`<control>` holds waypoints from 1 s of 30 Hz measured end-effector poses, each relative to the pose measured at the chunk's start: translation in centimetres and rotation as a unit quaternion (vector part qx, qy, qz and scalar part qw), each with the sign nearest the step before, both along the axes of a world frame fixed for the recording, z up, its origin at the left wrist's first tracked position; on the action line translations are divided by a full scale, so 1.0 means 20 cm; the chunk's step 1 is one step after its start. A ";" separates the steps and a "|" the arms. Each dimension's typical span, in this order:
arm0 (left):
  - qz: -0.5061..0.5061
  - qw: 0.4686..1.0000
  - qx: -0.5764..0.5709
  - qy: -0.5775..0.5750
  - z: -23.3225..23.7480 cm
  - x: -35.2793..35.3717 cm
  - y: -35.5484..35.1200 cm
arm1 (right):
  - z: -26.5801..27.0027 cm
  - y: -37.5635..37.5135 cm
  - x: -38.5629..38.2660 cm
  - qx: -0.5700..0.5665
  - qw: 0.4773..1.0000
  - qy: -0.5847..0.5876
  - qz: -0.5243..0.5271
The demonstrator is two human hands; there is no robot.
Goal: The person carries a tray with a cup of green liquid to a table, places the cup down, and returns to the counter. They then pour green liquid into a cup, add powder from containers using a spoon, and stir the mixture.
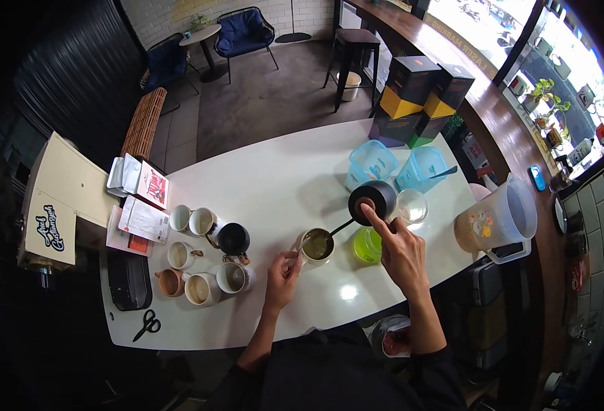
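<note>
My left hand (282,279) is closed at the left side of a light cup (317,246) with greenish liquid inside, its fingers at the handle. My right hand (401,253) is over a black gooseneck kettle (377,198), its index finger stretched onto the lid and the other fingers curled, the kettle's handle hidden beneath. The kettle's thin spout reaches down left to the cup's opening. Just below the kettle stands a bright green container (367,245), partly covered by it. A clear glass (412,206) stands right of the kettle.
Several mugs (202,289) and a black cup (233,239) stand at the left, near packets (144,219) and scissors (148,325). Two blue containers (420,168) stand behind the kettle, dark boxes (411,80) farther back. A large plastic pitcher (491,218) is at the right edge.
</note>
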State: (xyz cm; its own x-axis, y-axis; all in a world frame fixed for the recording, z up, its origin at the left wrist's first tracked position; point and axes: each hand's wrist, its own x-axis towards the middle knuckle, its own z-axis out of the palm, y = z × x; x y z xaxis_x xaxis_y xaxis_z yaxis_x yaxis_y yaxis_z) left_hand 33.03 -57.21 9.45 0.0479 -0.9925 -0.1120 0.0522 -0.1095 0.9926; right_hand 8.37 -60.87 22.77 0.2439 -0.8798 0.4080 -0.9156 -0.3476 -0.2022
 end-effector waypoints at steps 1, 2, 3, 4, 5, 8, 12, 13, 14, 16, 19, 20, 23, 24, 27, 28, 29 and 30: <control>-0.003 1.000 0.000 0.000 0.00 0.00 -0.01 | 0.00 0.01 0.00 0.006 1.000 -0.008 0.001; 0.001 1.000 0.000 -0.008 0.01 -0.01 -0.01 | 0.00 0.01 0.00 0.012 1.000 -0.017 0.002; 0.006 1.000 0.001 -0.017 0.01 -0.01 -0.01 | 0.00 0.02 -0.01 0.013 1.000 -0.017 0.000; 0.005 1.000 0.002 -0.017 0.01 -0.01 -0.01 | 0.00 0.02 -0.02 0.022 0.999 -0.034 -0.002; 0.005 1.000 -0.019 -0.008 0.01 -0.01 -0.02 | 0.00 0.02 -0.02 0.031 0.998 -0.050 -0.004; 0.004 0.999 -0.033 0.001 0.02 -0.01 -0.02 | -0.03 0.02 -0.03 0.016 0.994 -0.111 -0.003; 0.009 0.999 -0.025 0.034 0.04 -0.03 -0.03 | -0.02 0.03 -0.05 0.054 0.981 -0.183 -0.020; 0.007 0.999 -0.024 0.034 0.05 -0.03 -0.04 | 0.00 0.03 -0.05 0.043 0.974 -0.221 -0.003; 0.012 0.999 -0.022 0.039 0.06 -0.04 -0.04 | 0.01 0.03 -0.05 0.033 0.965 -0.258 0.014; 0.017 0.999 -0.020 0.043 0.07 -0.04 -0.04 | 0.01 0.04 -0.07 0.044 0.947 -0.318 0.009; 0.012 0.999 -0.027 0.013 0.06 -0.04 -0.04 | 0.03 0.06 -0.13 0.074 0.908 -0.412 -0.022; 0.009 1.000 -0.025 -0.006 0.07 -0.03 -0.04 | 0.03 0.07 -0.17 0.094 0.888 -0.447 -0.047; 0.012 0.999 -0.019 -0.039 0.10 -0.02 -0.03 | -0.01 0.11 -0.36 0.097 0.857 -0.487 -0.141; 0.017 0.998 -0.015 -0.053 0.10 -0.02 -0.03 | 0.04 0.13 -0.40 0.129 0.835 -0.494 -0.203; 0.005 0.998 0.002 -0.059 0.13 -0.01 -0.04 | -0.11 0.15 -0.60 0.017 0.868 -0.467 -0.166; 0.006 0.998 0.003 -0.058 0.13 -0.02 -0.03 | -0.14 0.17 -0.64 0.018 0.869 -0.466 -0.165; -0.004 0.998 0.007 -0.055 0.14 -0.02 -0.03 | -0.19 0.20 -0.67 0.027 0.870 -0.453 -0.193; -0.014 0.999 0.009 -0.052 0.14 -0.02 -0.04 | -0.24 0.23 -0.70 0.035 0.870 -0.441 -0.220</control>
State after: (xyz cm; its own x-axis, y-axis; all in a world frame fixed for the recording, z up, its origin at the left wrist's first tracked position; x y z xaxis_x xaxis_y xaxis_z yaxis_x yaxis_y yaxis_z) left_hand 32.56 -57.94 12.17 0.0326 -0.9915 -0.1261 -0.0537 -0.1277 0.9904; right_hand -5.68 -56.33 18.02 -0.5019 -0.8398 0.2072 -0.4356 0.0384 -0.8993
